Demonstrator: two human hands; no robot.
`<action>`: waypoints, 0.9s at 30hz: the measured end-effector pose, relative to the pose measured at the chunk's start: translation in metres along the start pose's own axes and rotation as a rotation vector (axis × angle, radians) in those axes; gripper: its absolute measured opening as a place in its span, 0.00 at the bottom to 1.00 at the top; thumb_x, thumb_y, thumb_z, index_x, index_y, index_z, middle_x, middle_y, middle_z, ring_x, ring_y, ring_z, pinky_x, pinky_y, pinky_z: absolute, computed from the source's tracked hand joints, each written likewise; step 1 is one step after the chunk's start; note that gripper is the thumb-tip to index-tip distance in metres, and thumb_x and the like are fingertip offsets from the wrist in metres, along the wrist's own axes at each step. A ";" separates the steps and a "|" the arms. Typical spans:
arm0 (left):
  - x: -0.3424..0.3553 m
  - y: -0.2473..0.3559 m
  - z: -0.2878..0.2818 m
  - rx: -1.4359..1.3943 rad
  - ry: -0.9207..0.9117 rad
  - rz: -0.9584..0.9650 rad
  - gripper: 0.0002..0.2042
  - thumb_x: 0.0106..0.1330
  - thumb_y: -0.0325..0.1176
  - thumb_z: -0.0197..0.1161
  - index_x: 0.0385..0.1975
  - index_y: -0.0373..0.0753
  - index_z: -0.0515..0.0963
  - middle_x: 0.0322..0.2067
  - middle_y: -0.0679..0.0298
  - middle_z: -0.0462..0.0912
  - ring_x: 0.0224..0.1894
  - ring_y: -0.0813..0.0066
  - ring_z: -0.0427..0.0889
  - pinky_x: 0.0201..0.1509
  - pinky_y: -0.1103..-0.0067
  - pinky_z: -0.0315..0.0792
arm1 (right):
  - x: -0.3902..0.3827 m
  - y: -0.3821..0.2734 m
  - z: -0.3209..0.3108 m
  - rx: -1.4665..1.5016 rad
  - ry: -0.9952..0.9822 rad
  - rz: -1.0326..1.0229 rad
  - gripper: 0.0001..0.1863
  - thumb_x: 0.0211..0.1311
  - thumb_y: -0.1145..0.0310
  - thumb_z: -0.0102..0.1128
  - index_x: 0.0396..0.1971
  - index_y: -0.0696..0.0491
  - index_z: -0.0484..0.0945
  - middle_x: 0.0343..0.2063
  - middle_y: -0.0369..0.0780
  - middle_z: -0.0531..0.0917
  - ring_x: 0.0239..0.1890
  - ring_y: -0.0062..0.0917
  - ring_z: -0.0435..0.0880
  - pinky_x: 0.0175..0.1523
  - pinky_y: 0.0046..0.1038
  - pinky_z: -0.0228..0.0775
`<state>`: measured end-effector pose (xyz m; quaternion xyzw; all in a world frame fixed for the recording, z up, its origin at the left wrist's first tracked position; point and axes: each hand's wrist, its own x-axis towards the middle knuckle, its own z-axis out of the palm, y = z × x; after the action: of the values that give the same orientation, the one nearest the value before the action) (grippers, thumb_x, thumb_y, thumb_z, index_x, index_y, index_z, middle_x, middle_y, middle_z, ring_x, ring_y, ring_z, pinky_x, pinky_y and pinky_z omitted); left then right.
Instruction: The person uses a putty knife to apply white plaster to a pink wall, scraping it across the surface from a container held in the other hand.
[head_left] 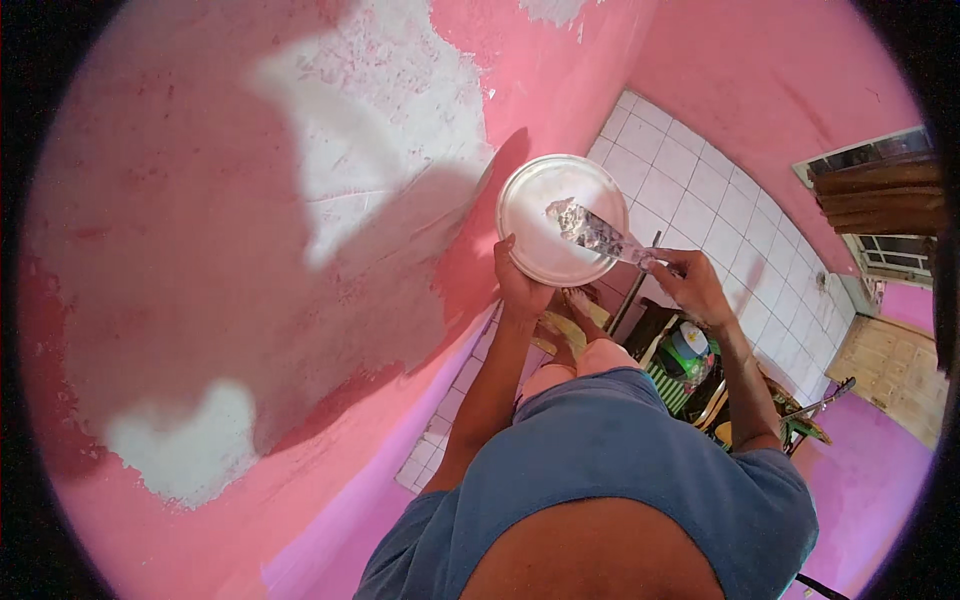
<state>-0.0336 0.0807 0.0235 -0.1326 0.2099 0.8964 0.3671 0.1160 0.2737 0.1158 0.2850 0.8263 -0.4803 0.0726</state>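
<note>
My left hand [522, 280] is closed on the near left rim of a round white lid [521, 200], held out in front of me beside the wall. In my right hand [695, 287] is the handle of a putty knife [597, 234], pinched between thumb and fingers. Its blade lies over the middle of the lid, pointing to the far left, and looks shiny with whitish smears. Whether the blade touches the lid I cannot tell. To the left, the pink wall [487, 45] carries large pale grey-white patches [385, 95] with ragged edges.
White tiles [690, 165] cover the floor ahead. My feet rest on a yellowish surface [592, 325] below the lid. Beneath my right arm is a dark wooden piece of furniture with a green striped item [672, 385]. A brown curtain [880, 200] hangs by a window at the right.
</note>
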 end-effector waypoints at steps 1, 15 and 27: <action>0.000 -0.001 -0.003 -0.028 0.004 -0.035 0.30 0.56 0.46 0.53 0.57 0.36 0.61 0.53 0.55 0.69 0.55 0.56 0.68 0.60 0.60 0.62 | 0.002 0.002 0.006 0.042 0.011 -0.026 0.16 0.58 0.60 0.56 0.38 0.57 0.80 0.23 0.47 0.82 0.24 0.24 0.77 0.34 0.30 0.69; 0.001 0.005 0.013 0.052 0.018 -0.022 0.27 0.61 0.46 0.49 0.56 0.35 0.62 0.53 0.55 0.70 0.55 0.61 0.70 0.60 0.65 0.63 | -0.004 -0.024 0.011 -0.437 0.331 -0.463 0.24 0.46 0.74 0.59 0.47 0.44 0.76 0.26 0.37 0.76 0.27 0.32 0.78 0.29 0.31 0.73; 0.003 0.003 0.001 0.074 -0.019 -0.102 0.28 0.62 0.45 0.47 0.58 0.34 0.60 0.55 0.53 0.67 0.56 0.59 0.69 0.60 0.63 0.64 | 0.003 -0.043 0.008 -0.560 0.344 -0.557 0.20 0.46 0.71 0.62 0.43 0.44 0.78 0.27 0.38 0.76 0.28 0.31 0.78 0.28 0.30 0.72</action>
<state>-0.0383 0.0810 0.0238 -0.1211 0.2324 0.8693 0.4190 0.0889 0.2520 0.1427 0.0960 0.9703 -0.1844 -0.1241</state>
